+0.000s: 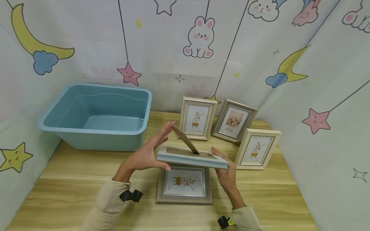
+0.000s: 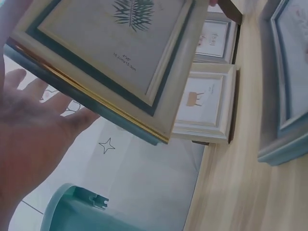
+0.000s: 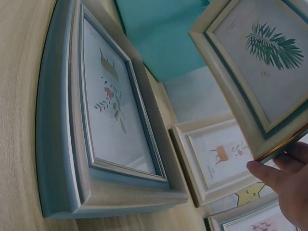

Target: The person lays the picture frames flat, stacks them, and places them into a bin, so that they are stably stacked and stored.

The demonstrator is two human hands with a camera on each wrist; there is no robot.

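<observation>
- Holding a palm-leaf-print picture frame (image 1: pixel 192 160) in the air, above the far edge of the silver plant-print frame (image 1: pixel 185 186) that lies face up on the wood-grain table (image 1: pixel 81 173).
- Tilted, with brown backing uppermost and palm-leaf print (image 3: pixel 274 45) facing down; seen from beneath in both wrist views.
- Pinching the raised frame's right end with the right hand (image 1: pixel 226 171), thumb on the back and fingers under the edge.
- Spreading the left hand (image 1: pixel 148 153) at the other end, thumb well apart from the straight fingers, fingertips at the raised tip of the stand leg (image 1: pixel 184 139); cannot tell whether bearing any weight there.
- Probably busy with the stand, given a leg angled out from the backing; cannot tell whether opening or folding it.
- If opening, calling next for a steady right-hand pinch, the leg swung fully out, then a turn upright and a gentle lowering onto leg and bottom edge.
- Note three upright frames around the lying one: cream plant-print (image 1: pixel 198 118) beyond it, silver blossom-print (image 1: pixel 234 120) beyond and farther right, second cream plant-print (image 1: pixel 258 149) to its right.
- Note also a blue plastic tub (image 1: pixel 95 130), beyond and left of the lying frame.
</observation>
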